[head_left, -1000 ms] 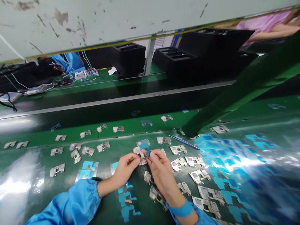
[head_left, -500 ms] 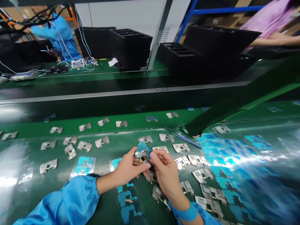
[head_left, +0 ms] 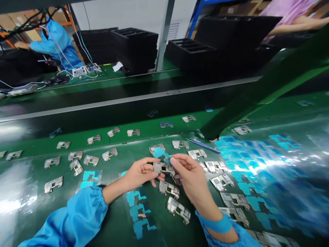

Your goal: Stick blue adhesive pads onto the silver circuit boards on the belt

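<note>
My right hand (head_left: pixel 191 175) pinches a small piece of blue film (head_left: pixel 159 152) between thumb and fingertips, and the film stretches left over a metal frame. My left hand (head_left: pixel 140 175) lies just left of that silver metal frame (head_left: pixel 162 168), fingertips beside it, apparently not gripping. Several similar frames lie in rows on the green mat (head_left: pixel 36 145), some close below my hands. Blue-patterned film sheets lie under and right of my hands, the largest (head_left: pixel 246 151) at the right. Slim blue tweezers (head_left: pixel 203 145) rest beyond my right hand.
A dark green diagonal bar (head_left: pixel 267 82) crosses the right side. Beyond a silver rail (head_left: pixel 123 99) stand black stacked trays (head_left: pixel 135 49). Farther back, a person in a blue sleeve (head_left: pixel 55 43) works among cables, and another person in pink (head_left: pixel 290 10) sits at top right.
My hands have moved apart, and the blue film now stretches from my right fingertips, separate from my left hand. The metal frame lies lower. The whole view has levelled and shifted with my head.
</note>
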Demonstrator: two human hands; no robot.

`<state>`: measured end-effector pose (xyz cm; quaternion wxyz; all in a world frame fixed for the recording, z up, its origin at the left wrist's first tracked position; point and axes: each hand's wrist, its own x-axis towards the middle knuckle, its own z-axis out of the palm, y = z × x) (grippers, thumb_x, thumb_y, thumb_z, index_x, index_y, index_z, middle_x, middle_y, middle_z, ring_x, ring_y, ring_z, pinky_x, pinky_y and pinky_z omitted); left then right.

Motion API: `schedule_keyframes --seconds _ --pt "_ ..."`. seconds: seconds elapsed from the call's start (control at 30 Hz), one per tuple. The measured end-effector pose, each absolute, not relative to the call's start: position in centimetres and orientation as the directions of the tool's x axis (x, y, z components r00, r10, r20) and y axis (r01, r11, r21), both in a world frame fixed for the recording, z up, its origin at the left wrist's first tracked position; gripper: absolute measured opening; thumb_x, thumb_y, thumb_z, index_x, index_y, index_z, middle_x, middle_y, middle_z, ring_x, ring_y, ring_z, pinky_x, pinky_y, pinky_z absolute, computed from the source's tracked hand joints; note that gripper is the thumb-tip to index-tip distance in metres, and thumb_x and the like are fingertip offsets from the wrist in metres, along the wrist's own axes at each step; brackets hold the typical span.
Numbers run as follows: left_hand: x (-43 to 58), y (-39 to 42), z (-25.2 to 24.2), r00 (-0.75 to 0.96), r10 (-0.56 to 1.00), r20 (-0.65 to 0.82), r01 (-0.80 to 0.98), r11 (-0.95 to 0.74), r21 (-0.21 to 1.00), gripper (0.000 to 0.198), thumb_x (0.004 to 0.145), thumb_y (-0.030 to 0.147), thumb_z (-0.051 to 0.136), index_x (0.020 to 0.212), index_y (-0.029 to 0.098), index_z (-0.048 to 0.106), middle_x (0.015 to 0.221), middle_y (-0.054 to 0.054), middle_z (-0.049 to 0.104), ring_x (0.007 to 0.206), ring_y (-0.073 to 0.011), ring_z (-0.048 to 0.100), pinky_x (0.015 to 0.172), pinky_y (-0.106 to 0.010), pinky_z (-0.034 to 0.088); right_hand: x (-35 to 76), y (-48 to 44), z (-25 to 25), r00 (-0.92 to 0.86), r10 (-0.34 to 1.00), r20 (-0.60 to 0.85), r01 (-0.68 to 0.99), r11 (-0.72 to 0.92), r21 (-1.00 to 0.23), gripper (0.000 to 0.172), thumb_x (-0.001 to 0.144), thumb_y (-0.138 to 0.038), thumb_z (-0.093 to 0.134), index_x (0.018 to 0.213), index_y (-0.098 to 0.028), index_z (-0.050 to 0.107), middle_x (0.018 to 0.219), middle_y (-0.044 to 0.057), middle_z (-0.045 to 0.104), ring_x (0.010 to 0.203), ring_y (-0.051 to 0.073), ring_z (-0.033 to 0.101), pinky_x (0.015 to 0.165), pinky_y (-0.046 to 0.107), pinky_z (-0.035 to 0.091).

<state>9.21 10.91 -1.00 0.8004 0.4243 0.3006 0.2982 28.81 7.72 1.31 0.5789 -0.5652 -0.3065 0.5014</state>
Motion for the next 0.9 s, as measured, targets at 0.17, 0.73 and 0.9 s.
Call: schedule_keyframes --seconds 0.17,0.73,0.9 --pt "9.2 10.6 -0.9 0.559 0.792 -0.246 -0.146 0.386 0.911 0.057 0.084 0.033 0.080 0.133 0.015 0.057 0.089 -0.011 0.079 0.089 -0.0259 0.078 0.064 -0.029 0.061 31.7 7.8 2.7 0.236 0.945 -0.227 -0.085 -0.213 -0.973 0.029 0.060 -0.041 0.094 0.075 -0.020 0.079 0.073 0.005 0.075 0.065 0.019 0.066 0.060 0.030 0.055" --pt "8.7 9.9 -0.8 0.581 0.753 -0.309 0.086 0.321 0.943 0.057 0.088 0.031 0.073 0.142 0.021 0.059 0.102 -0.009 0.081 0.081 -0.0208 0.078 0.077 -0.035 0.065 32.9 8.1 3.3 0.048 0.957 -0.285 0.314 -0.286 -0.905 0.030 0.066 -0.054 0.082 0.068 -0.024 0.083 0.065 0.008 0.076 0.049 0.018 0.058 0.042 0.030 0.046" --pt "8.7 10.0 -0.5 0.607 0.729 -0.317 0.122 0.308 0.943 0.055 0.089 0.031 0.071 0.143 0.024 0.058 0.105 -0.008 0.081 0.084 -0.0222 0.079 0.073 -0.035 0.066 33.2 8.0 2.6 0.022 0.962 -0.273 0.334 -0.264 -0.905 0.025 0.070 -0.050 0.078 0.069 -0.025 0.083 0.063 0.006 0.074 0.049 0.018 0.058 0.041 0.027 0.044"
